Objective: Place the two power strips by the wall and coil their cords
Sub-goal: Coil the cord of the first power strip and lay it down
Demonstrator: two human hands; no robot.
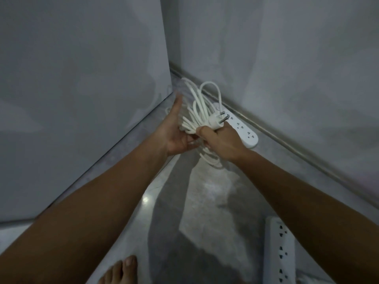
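Observation:
A white power strip (pixel 244 128) lies on the floor along the base of the right wall. Its white cord (pixel 200 107) is gathered into a bundle of several loops held above the floor near the corner. My right hand (pixel 220 140) is closed around the middle of the bundle, with the plug (pixel 217 120) sticking out above my fist. My left hand (pixel 176 128) supports the loops from the left, fingers spread along them. A second white power strip (pixel 280 253) lies on the floor at the lower right, partly behind my right forearm.
Grey walls meet in a corner (pixel 171 78) just beyond the cord. The grey polished floor (pixel 205 201) stretches toward me. A bare foot (pixel 121 271) shows at the bottom edge.

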